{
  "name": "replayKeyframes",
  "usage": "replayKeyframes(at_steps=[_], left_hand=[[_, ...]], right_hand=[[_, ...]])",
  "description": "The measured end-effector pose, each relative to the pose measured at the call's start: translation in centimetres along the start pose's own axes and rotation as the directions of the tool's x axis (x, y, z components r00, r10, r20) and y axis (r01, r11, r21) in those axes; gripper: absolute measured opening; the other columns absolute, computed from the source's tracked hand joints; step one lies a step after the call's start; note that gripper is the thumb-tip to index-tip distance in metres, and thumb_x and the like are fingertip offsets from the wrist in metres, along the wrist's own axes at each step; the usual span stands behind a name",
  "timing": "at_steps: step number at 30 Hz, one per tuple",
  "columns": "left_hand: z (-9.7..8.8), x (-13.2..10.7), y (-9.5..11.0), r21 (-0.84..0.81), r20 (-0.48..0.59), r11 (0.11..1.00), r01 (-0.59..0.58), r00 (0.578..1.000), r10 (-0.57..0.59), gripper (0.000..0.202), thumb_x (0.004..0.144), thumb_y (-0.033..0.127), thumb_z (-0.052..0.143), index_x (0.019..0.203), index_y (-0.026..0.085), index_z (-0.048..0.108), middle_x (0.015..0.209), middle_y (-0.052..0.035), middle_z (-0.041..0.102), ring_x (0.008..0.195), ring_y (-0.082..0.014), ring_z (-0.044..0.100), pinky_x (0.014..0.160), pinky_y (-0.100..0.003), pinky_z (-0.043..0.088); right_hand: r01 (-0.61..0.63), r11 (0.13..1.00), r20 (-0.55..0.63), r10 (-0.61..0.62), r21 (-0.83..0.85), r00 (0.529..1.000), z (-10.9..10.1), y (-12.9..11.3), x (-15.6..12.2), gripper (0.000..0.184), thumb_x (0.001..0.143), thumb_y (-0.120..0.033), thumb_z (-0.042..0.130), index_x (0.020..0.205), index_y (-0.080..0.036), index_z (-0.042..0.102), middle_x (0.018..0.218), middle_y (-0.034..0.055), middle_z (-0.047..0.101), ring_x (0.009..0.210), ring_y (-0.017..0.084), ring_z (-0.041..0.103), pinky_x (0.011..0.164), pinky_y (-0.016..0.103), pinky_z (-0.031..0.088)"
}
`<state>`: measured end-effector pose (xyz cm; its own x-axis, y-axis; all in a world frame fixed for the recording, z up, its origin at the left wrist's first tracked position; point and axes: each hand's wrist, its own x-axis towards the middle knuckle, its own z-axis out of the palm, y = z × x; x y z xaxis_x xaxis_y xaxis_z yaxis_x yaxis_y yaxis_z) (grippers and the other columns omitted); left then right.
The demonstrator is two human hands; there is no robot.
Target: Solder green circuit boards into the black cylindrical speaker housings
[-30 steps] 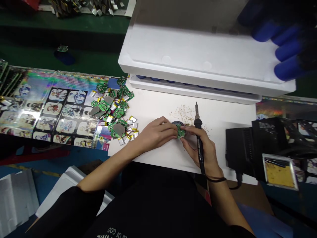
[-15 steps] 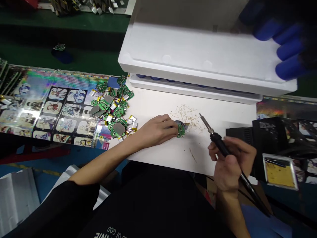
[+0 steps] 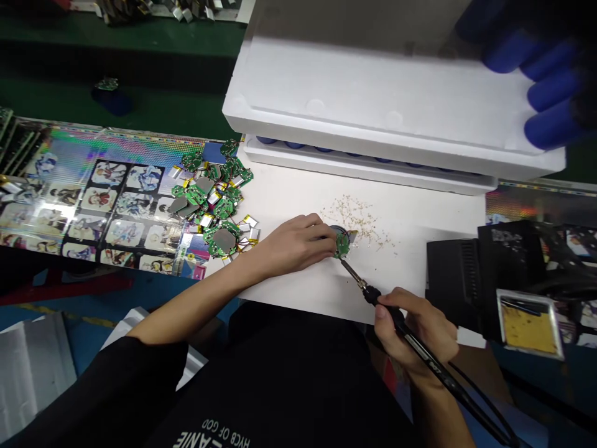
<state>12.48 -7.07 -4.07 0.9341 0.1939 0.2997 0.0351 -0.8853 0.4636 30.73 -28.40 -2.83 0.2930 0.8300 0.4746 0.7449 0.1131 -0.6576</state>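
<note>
My left hand (image 3: 293, 246) grips a small green circuit board (image 3: 342, 246) at its fingertips, with a round dark part (image 3: 338, 231) showing behind the board. My right hand (image 3: 414, 325) holds a black soldering iron (image 3: 396, 320) like a pen. The iron's metal tip points up-left and ends at the board's lower edge, touching it or very close; I cannot tell which. Left of my left hand lies a heap of green boards with small silver pouch batteries and thin wires (image 3: 209, 205).
A white foam box (image 3: 373, 106) stands beyond my hands, its lid held by a co-worker's blue-gloved hand (image 3: 536, 78). Solder crumbs (image 3: 359, 218) are scattered on the white bench (image 3: 289, 186). At right are a black soldering station (image 3: 454, 286) and a yellow tip sponge tray (image 3: 528, 330).
My right hand has come back from the right, lowering the iron so its tip reaches the board. My left hand and the board stay in place.
</note>
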Motion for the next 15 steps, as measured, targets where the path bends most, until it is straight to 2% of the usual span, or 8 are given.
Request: replayKeyframes(at_steps=[6, 15], left_hand=[[0.06, -0.06, -0.06, -0.009, -0.012, 1.000, -0.008, 1.000, 0.008, 0.019, 0.110, 0.027, 0.056, 0.106, 0.019, 0.073, 0.115, -0.0093, 0.077, 0.102, -0.0228, 0.064, 0.092, -0.037, 0.054], [0.14, -0.05, -0.20, -0.030, -0.013, 1.000, 0.003, 1.000, -0.003, 0.019, 0.110, 0.028, 0.057, 0.104, 0.021, 0.074, 0.114, -0.0088, 0.077, 0.102, -0.0228, 0.064, 0.091, -0.036, 0.054]], right_hand=[[0.036, 0.999, 0.009, -0.036, 0.018, 0.999, 0.22, 0.02, 0.21, 0.017, 0.087, -0.016, 0.076, 0.101, -0.024, 0.071, 0.075, -0.0016, 0.076, 0.053, 0.015, 0.068, 0.046, 0.025, 0.055], [0.034, 0.996, 0.020, -0.033, -0.087, 0.999, -0.01, -0.40, 0.44, 0.008, 0.091, -0.020, 0.074, 0.095, -0.025, 0.070, 0.075, -0.0023, 0.078, 0.047, 0.013, 0.065, 0.046, 0.026, 0.055]])
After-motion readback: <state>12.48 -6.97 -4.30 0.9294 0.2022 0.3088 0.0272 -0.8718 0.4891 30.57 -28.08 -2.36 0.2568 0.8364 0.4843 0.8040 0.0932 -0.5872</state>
